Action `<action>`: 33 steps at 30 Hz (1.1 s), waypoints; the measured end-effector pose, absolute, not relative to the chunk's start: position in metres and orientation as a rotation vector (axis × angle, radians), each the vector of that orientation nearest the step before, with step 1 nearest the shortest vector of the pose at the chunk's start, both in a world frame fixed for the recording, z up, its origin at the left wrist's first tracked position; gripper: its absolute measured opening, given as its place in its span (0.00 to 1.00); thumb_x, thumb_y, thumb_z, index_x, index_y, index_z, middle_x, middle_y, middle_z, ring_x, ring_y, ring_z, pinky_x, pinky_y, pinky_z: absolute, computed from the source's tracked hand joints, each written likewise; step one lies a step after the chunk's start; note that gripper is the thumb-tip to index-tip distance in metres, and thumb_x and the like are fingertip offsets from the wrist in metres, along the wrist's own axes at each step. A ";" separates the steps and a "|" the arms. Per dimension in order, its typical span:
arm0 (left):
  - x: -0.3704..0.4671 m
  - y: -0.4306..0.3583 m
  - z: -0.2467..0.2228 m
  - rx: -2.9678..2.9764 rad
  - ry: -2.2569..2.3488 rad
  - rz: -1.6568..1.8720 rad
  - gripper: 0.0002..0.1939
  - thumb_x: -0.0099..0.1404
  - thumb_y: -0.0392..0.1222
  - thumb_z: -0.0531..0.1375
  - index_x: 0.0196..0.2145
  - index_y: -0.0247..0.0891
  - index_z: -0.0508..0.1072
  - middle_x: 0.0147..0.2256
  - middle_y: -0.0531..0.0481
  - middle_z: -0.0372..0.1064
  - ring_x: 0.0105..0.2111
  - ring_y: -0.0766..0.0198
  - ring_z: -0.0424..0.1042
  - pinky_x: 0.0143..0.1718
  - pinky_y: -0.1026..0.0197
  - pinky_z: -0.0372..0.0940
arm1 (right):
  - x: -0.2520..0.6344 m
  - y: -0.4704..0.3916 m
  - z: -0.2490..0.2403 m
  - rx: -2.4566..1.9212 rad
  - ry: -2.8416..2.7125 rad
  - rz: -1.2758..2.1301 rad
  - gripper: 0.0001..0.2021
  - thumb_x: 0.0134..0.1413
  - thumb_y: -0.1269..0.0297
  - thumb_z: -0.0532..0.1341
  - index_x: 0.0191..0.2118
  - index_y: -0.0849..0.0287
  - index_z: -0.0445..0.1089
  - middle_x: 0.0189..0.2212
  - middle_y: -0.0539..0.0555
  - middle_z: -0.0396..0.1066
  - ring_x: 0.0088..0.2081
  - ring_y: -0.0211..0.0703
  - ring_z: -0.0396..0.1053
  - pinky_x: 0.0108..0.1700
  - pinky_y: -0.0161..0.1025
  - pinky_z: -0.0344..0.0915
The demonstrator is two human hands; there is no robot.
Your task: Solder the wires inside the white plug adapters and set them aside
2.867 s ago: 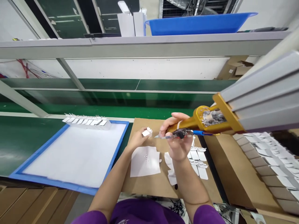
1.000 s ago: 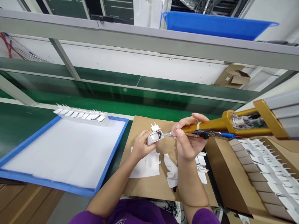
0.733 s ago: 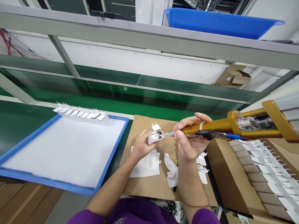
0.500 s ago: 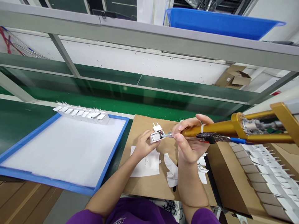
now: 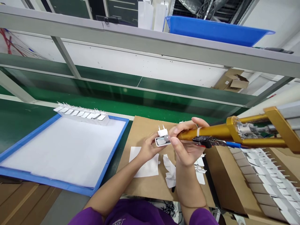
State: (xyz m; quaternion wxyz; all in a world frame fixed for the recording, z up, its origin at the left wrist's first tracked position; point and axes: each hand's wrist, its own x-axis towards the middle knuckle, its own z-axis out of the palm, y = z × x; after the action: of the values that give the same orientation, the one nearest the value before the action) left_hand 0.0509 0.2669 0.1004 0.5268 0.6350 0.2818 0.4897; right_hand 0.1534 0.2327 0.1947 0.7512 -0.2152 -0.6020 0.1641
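A small white plug housing, its inside open towards me, is held in my left hand. Its two-pin cover stands at the housing's back edge with the pins pointing up. My right hand grips the front of a gold-coloured tool. The tool's metal tip reaches the right end of the housing opening; its exact contact is hidden by my fingers. Below the hands, a white sheet and a crumpled white cloth lie on brown cardboard.
On the left is a blue-rimmed tray with a row of white plug housings at its back. At right, a cardboard box holds rows of white housings. A blue bin sits on the shelf above.
Both hands have come closer together. The housing has moved slightly right and tilted, while the tool has shifted left, its tip now nearer the housing.
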 end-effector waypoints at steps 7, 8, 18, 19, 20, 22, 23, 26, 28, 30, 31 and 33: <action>0.052 0.265 0.101 1.489 0.686 1.166 0.19 0.56 0.48 0.68 0.44 0.39 0.76 0.43 0.45 0.75 0.46 0.53 0.73 0.47 0.55 0.68 | 0.154 0.234 0.194 -0.500 -1.286 0.326 0.24 0.52 0.72 0.62 0.55 0.48 0.62 0.31 0.46 0.67 0.25 0.36 0.65 0.26 0.38 0.64; 0.052 0.266 0.101 1.479 0.687 1.159 0.19 0.56 0.48 0.68 0.44 0.39 0.76 0.44 0.45 0.75 0.46 0.53 0.72 0.47 0.55 0.68 | 0.154 0.234 0.194 -0.493 -1.290 0.333 0.25 0.51 0.72 0.62 0.55 0.48 0.61 0.32 0.47 0.67 0.25 0.36 0.65 0.26 0.38 0.64; 0.048 0.267 0.102 1.525 0.786 1.101 0.16 0.55 0.47 0.68 0.40 0.37 0.76 0.39 0.47 0.75 0.39 0.56 0.73 0.41 0.59 0.67 | 0.154 0.233 0.196 -0.471 -1.300 0.372 0.28 0.49 0.72 0.64 0.56 0.48 0.61 0.34 0.47 0.66 0.23 0.34 0.64 0.25 0.38 0.66; 0.047 0.268 0.102 1.511 0.809 1.077 0.18 0.55 0.48 0.67 0.41 0.38 0.75 0.38 0.47 0.76 0.38 0.57 0.73 0.40 0.59 0.67 | 0.154 0.233 0.197 -0.457 -1.299 0.380 0.27 0.49 0.71 0.64 0.56 0.48 0.61 0.33 0.47 0.67 0.23 0.35 0.64 0.25 0.38 0.65; 0.046 0.269 0.100 1.486 0.827 1.051 0.19 0.55 0.48 0.67 0.43 0.38 0.75 0.38 0.47 0.76 0.37 0.58 0.74 0.39 0.60 0.67 | 0.154 0.232 0.198 -0.444 -1.297 0.387 0.26 0.49 0.69 0.64 0.55 0.49 0.62 0.33 0.48 0.67 0.24 0.36 0.65 0.25 0.39 0.65; 0.043 0.273 0.097 1.411 0.846 1.028 0.23 0.54 0.50 0.67 0.45 0.38 0.73 0.40 0.47 0.76 0.37 0.58 0.74 0.39 0.60 0.68 | 0.155 0.231 0.200 -0.435 -1.292 0.410 0.24 0.50 0.64 0.63 0.55 0.49 0.63 0.32 0.49 0.67 0.24 0.38 0.64 0.25 0.41 0.66; 0.041 0.274 0.095 1.368 0.849 1.037 0.24 0.53 0.51 0.67 0.46 0.38 0.72 0.41 0.47 0.76 0.38 0.58 0.74 0.39 0.59 0.68 | 0.155 0.230 0.200 -0.437 -1.291 0.427 0.24 0.50 0.62 0.63 0.54 0.49 0.63 0.32 0.49 0.67 0.25 0.39 0.64 0.25 0.42 0.67; 0.036 0.280 0.092 1.252 0.855 1.092 0.27 0.51 0.54 0.68 0.45 0.38 0.71 0.41 0.45 0.75 0.40 0.56 0.74 0.40 0.58 0.69 | 0.155 0.228 0.202 -0.432 -1.280 0.471 0.22 0.50 0.61 0.63 0.53 0.49 0.64 0.31 0.49 0.67 0.23 0.38 0.62 0.25 0.42 0.65; 0.033 0.282 0.094 1.194 0.873 1.122 0.27 0.49 0.55 0.68 0.43 0.37 0.71 0.41 0.45 0.75 0.41 0.55 0.74 0.39 0.58 0.69 | 0.155 0.229 0.203 -0.413 -1.271 0.476 0.21 0.51 0.62 0.63 0.52 0.49 0.65 0.31 0.49 0.67 0.23 0.37 0.62 0.24 0.40 0.63; 0.031 0.282 0.097 1.136 0.894 1.136 0.26 0.48 0.54 0.68 0.42 0.37 0.72 0.40 0.45 0.76 0.40 0.55 0.74 0.37 0.59 0.69 | 0.155 0.229 0.204 -0.398 -1.270 0.464 0.20 0.51 0.63 0.63 0.51 0.50 0.66 0.31 0.48 0.67 0.23 0.37 0.63 0.24 0.40 0.63; 0.030 0.282 0.099 1.100 0.899 1.143 0.26 0.47 0.53 0.69 0.41 0.37 0.72 0.39 0.45 0.76 0.40 0.55 0.74 0.36 0.59 0.69 | 0.155 0.230 0.205 -0.399 -1.272 0.459 0.20 0.51 0.63 0.63 0.51 0.50 0.66 0.31 0.48 0.67 0.23 0.37 0.63 0.24 0.40 0.63; 0.030 0.282 0.101 1.016 0.894 1.146 0.25 0.45 0.51 0.70 0.39 0.37 0.72 0.38 0.46 0.76 0.38 0.56 0.74 0.32 0.62 0.67 | 0.154 0.230 0.205 -0.404 -1.276 0.454 0.20 0.51 0.64 0.63 0.51 0.49 0.66 0.31 0.48 0.67 0.23 0.37 0.64 0.24 0.40 0.63</action>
State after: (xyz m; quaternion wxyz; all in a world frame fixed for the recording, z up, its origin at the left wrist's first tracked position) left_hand 0.0296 0.2817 0.1015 0.6319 0.4440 0.3908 0.5008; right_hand 0.1545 0.2301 0.2054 0.7604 -0.1858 -0.5863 0.2086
